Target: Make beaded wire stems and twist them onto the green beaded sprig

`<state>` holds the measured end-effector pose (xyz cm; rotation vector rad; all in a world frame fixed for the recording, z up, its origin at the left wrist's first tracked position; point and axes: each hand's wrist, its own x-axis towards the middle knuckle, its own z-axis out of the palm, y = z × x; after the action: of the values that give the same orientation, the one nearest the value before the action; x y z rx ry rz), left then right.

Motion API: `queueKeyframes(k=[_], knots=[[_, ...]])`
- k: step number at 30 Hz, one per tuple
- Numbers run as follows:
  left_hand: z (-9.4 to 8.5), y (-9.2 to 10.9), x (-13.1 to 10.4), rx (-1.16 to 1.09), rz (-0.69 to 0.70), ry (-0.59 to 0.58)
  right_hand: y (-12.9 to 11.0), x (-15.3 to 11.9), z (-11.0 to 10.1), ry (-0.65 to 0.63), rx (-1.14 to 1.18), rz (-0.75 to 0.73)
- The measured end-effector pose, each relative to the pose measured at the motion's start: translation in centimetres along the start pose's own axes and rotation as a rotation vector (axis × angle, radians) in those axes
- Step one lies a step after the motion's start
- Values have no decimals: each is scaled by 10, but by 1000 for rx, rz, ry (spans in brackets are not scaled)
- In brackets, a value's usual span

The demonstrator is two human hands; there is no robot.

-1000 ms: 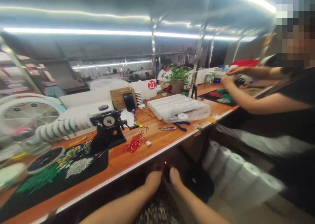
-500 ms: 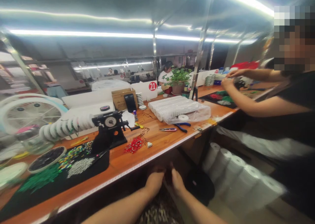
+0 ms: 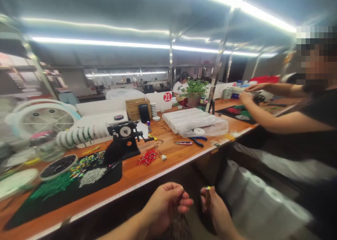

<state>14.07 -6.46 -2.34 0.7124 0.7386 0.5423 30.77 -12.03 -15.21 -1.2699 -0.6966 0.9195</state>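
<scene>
My left hand [image 3: 168,201] is held just in front of the table edge, thumb and forefinger pinched together and the other fingers curled. Whatever sits in that pinch is too small to make out. To its right, my right hand [image 3: 217,210] is closed around a small lighter [image 3: 207,194] with a shiny metal top; the thumb lies along its side. A gap separates the two hands. On the table beyond them lie a pile of red beaded pieces [image 3: 147,157] and a small white piece [image 3: 164,157].
A black winding machine [image 3: 125,136] carries white spools [image 3: 81,136]. Beads [image 3: 92,176] and green strips [image 3: 52,187] cover a black mat. A pink cutter [image 3: 183,143], blue pliers [image 3: 198,140] and wrapped rolls [image 3: 189,120] lie rightward. A co-worker [image 3: 284,117] works at right, above tall white rolls [image 3: 252,187].
My hands have risen from below the table edge and moved apart. The lighter in my right hand now shows. The view has shifted slightly, so the table appears lower and further right.
</scene>
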Motion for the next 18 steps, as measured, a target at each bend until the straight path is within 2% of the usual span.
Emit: queueKeyframes(k=[2, 4, 5, 8, 10, 13, 16, 18], knots=[[-4, 7, -6, -33, 28, 15, -32, 9, 11, -19, -27, -122], [-11, 14, -10, -57, 118, 45, -66, 27, 24, -2, -258, -287], [-15, 17, -13, -61, 159, 70, -81, 40, 32, 3, -435, -377], [-25, 23, -22, -8, 169, 169, -116, 92, 62, -19, -608, -471], [-29, 27, -30, 43, 155, 208, -129, 129, 86, -78, -709, -467], [-34, 35, -44, 53, 236, 255, -142, 169, 120, -165, -832, -410], [-44, 46, -61, 34, 295, 314, -150, 177, 142, -225, -866, -403], [-53, 51, -70, 30, 345, 330, -152, 164, 149, -269, -833, -442]])
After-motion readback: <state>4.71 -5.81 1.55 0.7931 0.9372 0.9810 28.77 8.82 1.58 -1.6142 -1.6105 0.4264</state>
